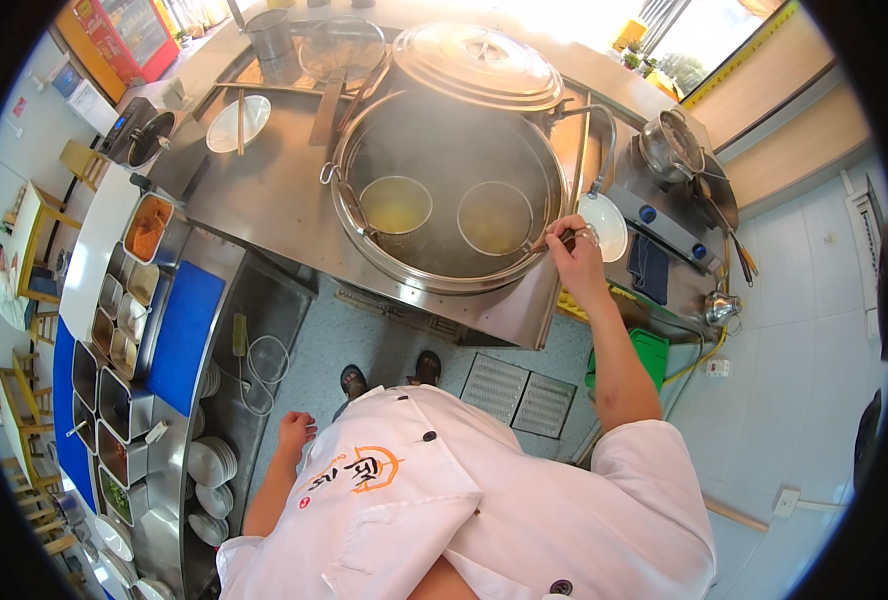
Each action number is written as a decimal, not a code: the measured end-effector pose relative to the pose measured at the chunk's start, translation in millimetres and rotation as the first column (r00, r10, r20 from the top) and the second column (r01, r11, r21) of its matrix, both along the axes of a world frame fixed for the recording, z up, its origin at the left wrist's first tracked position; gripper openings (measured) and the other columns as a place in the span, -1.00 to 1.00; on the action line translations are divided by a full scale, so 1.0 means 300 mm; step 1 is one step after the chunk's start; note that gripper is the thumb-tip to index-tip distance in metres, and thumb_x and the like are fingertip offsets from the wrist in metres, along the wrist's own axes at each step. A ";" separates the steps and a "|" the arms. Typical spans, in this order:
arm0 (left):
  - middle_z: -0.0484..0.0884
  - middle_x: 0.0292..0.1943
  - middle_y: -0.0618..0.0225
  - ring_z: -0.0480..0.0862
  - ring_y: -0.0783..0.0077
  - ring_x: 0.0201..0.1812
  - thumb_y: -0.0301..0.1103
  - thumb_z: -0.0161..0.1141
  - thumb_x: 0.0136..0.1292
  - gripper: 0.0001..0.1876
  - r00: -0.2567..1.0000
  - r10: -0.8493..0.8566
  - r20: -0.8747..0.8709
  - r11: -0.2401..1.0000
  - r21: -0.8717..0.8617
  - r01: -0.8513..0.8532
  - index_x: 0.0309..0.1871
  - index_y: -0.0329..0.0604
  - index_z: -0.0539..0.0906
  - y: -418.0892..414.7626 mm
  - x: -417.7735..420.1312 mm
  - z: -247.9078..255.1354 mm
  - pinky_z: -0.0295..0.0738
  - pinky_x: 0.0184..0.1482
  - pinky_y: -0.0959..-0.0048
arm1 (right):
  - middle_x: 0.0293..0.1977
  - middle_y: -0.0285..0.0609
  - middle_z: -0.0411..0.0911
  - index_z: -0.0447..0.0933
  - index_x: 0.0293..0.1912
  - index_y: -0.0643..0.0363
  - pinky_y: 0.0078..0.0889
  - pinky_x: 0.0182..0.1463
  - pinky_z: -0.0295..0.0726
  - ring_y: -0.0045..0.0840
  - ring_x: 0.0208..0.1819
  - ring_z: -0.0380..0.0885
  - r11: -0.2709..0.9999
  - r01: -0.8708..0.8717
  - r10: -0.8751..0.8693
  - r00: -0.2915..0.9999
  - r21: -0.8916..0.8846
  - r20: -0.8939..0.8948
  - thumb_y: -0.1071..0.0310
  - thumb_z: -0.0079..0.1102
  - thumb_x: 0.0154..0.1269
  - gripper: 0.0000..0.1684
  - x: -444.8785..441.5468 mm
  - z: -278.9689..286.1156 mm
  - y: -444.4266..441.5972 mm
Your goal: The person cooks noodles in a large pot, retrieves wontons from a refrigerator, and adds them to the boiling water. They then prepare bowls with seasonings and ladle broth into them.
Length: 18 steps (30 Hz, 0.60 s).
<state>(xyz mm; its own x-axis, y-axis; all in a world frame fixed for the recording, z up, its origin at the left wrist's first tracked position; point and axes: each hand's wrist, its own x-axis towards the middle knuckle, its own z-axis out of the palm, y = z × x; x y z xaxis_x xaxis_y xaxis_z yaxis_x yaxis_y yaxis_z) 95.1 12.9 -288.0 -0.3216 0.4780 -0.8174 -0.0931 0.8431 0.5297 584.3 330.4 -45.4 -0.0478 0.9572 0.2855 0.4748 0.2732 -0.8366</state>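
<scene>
My right hand [577, 251] grips the handle of a wire-mesh noodle strainer [495, 217], whose round basket hangs in a large steaming steel pot [459, 276]. A second noodle strainer [397, 206] sits in the left part of the pot, its handle resting at the left rim. Pale yellow food shows dimly in both baskets through the steam. Low beside my body, my left hand [296, 433] holds nothing, its fingers loosely curled and apart. The pot's round metal lid [481, 64] lies tilted at the pot's far edge. A white bowl [603, 225] stands just beyond my right hand.
A white bowl with chopsticks [240, 124] stands at the upper left, near a large skimmer [341, 49]. A curved faucet [609, 150] reaches over the right side. Metal ingredient containers [125, 405] and a blue board [187, 337] line the left counter. A person [7, 289] sits far left.
</scene>
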 end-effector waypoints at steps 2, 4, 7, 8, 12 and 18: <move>0.68 -0.16 0.25 0.69 0.34 -0.23 -0.27 0.12 0.34 -0.79 1.000 0.005 -0.006 1.000 -0.015 -0.005 -0.09 -0.19 0.54 -0.018 -0.004 -0.005 0.58 -0.21 0.34 | -0.31 -0.21 0.54 0.41 -0.21 0.19 -0.50 -0.25 0.58 -0.52 -0.32 0.62 0.991 -0.102 0.085 0.979 0.086 0.183 0.52 0.18 0.29 -0.87 0.000 0.071 -0.024; 0.68 -0.16 0.25 0.69 0.35 -0.23 -0.27 0.12 0.34 -0.79 0.998 -0.039 -0.053 0.999 -0.039 0.037 -0.09 -0.19 0.54 -0.010 0.016 0.045 0.58 -0.21 0.34 | -0.30 -0.20 0.54 0.42 -0.20 0.17 -0.50 -0.24 0.57 -0.50 -0.31 0.61 0.975 -0.155 0.104 0.950 0.156 0.295 0.55 0.18 0.26 -0.85 0.011 0.076 -0.032; 0.68 -0.17 0.25 0.69 0.35 -0.23 -0.27 0.12 0.34 -0.80 0.990 -0.096 -0.101 0.994 -0.057 0.090 -0.10 -0.19 0.54 -0.002 0.039 0.091 0.58 -0.21 0.34 | -0.32 -0.21 0.52 0.43 -0.19 0.16 -0.48 -0.25 0.55 -0.49 -0.34 0.57 0.974 -0.112 0.049 0.953 0.198 0.299 0.54 0.20 0.26 -0.84 0.023 0.028 -0.032; 0.68 -0.18 0.25 0.69 0.35 -0.22 -0.27 0.12 0.34 -0.80 0.987 -0.112 -0.115 0.993 -0.060 0.106 -0.10 -0.19 0.54 0.000 0.043 0.095 0.58 -0.21 0.34 | -0.34 -0.21 0.52 0.43 -0.20 0.17 -0.47 -0.27 0.55 -0.49 -0.37 0.56 0.983 -0.073 0.027 0.965 0.169 0.261 0.51 0.20 0.28 -0.86 0.017 0.005 -0.031; 0.68 -0.18 0.26 0.69 0.35 -0.22 -0.27 0.12 0.35 -0.80 0.993 -0.093 -0.078 0.995 -0.035 0.090 -0.10 -0.19 0.54 0.009 0.039 0.084 0.59 -0.21 0.35 | -0.44 -0.24 0.49 0.42 -0.22 0.21 -0.50 -0.34 0.51 -0.56 -0.43 0.52 0.977 0.167 -0.163 0.986 -0.134 0.039 0.40 0.20 0.35 -0.86 0.013 -0.093 -0.002; 0.68 -0.18 0.27 0.69 0.36 -0.23 -0.27 0.12 0.35 -0.81 1.000 0.028 0.008 1.000 0.005 -0.028 -0.12 -0.18 0.53 -0.009 -0.003 -0.008 0.59 -0.23 0.38 | -0.45 -0.30 0.48 0.43 -0.24 0.21 -0.59 -0.35 0.47 -0.66 -0.41 0.50 0.949 0.099 -0.156 0.972 -0.299 -0.174 0.39 0.20 0.36 -0.86 0.035 -0.057 0.000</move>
<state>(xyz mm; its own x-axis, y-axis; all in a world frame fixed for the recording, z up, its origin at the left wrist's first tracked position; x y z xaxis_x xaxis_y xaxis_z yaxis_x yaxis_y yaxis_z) 94.3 10.3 -290.3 -0.3289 0.4728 -0.8175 -0.1208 0.8374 0.5330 594.8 330.5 -62.5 0.1083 0.9941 -0.0100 0.3115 -0.0434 -0.9492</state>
